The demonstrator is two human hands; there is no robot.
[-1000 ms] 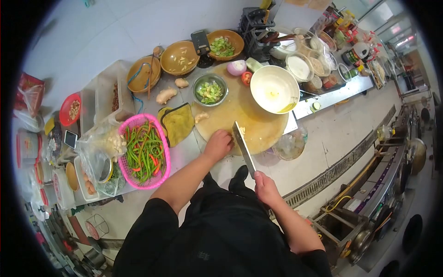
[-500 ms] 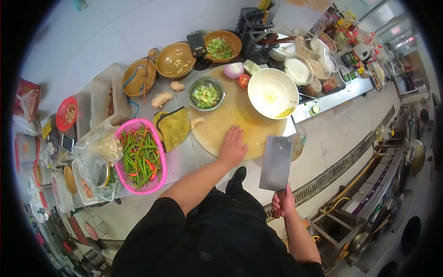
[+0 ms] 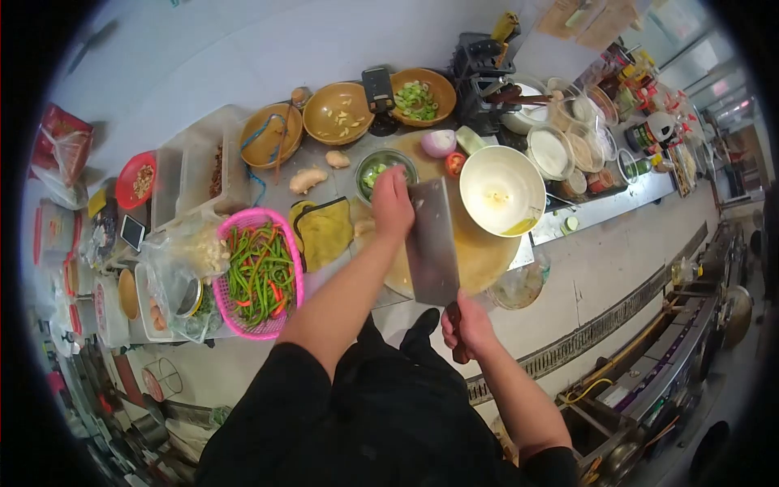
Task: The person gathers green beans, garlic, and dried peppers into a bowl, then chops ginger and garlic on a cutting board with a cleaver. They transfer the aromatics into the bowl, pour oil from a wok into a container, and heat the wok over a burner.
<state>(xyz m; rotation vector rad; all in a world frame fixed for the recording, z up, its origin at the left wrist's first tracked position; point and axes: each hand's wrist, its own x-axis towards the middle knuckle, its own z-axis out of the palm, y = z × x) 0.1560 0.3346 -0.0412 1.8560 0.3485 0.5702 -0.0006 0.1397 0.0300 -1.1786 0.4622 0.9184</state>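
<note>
My right hand (image 3: 471, 325) is wrapped round the wooden handle of a cleaver (image 3: 432, 247), its broad blade tilted up over the round chopping board (image 3: 483, 264). Beside the blade's upper left edge is my left hand (image 3: 393, 203), fingers bent together; whatever is in them is hidden. It partly covers the metal bowl (image 3: 411, 160) of chopped green vegetable. A white bowl (image 3: 503, 183) with a little yellowish residue sits on the board's right side. Behind it lie a peeled onion (image 3: 439, 144), a cut tomato (image 3: 455, 164) and a pale green vegetable piece (image 3: 470, 140).
A pink basket (image 3: 299, 280) of green and red peppers stands left, beside a yellow-green cloth (image 3: 326, 235). Ginger (image 3: 308, 180) lies behind the cloth. Brown bowls (image 3: 312, 122) line the wall. A knife rack (image 3: 479, 81) and seasoning tubs (image 3: 550, 152) stand at back right.
My left hand has lifted off the chopping board and moved up to the metal bowl. My right hand has brought the cleaver left, close to it. The view has shifted slightly.
</note>
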